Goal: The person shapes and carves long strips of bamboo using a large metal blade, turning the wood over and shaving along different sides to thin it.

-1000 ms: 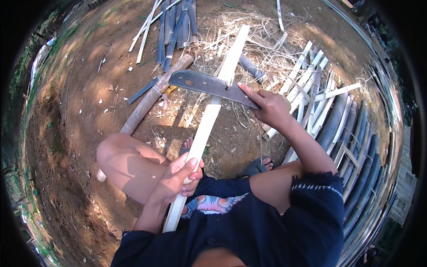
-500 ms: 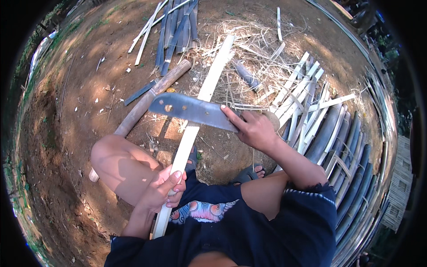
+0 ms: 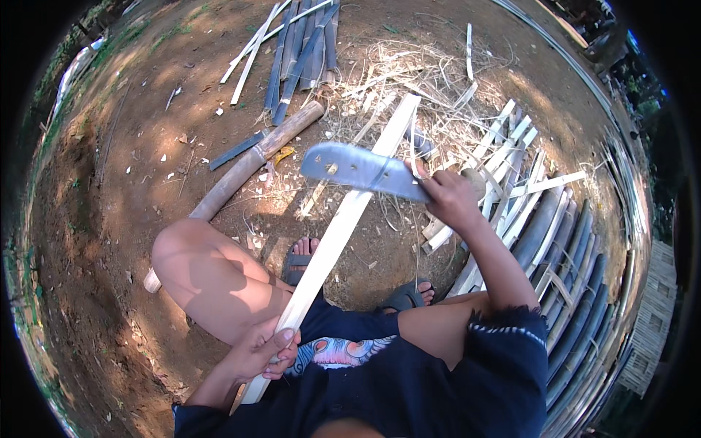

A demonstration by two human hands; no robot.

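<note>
My left hand (image 3: pixel 266 352) is closed around the lower part of a long pale bamboo strip (image 3: pixel 332 244), close to my lap. The strip slants up and away to the right, its far end over the ground litter. My right hand (image 3: pixel 454 198) grips a machete (image 3: pixel 358 171) with a broad grey blade pierced by several holes. The blade lies across the upper part of the strip, its rounded tip pointing left, slightly blurred. A thin curl of shaving (image 3: pixel 413 139) stands up by the strip's far end. Most of the machete's handle is hidden by my fingers.
A round wooden pole (image 3: pixel 230 182) lies at the left beside my knee. Dark split bamboo (image 3: pixel 303 55) is stacked at the far side. Curly shavings (image 3: pixel 409 69) cover the ground ahead. Many pale and dark bamboo lengths (image 3: pixel 544 226) lie at my right.
The strip's far end has swung right and nearer. My right hand and the machete have moved right along with it. A thin curl now shows near the strip's end.
</note>
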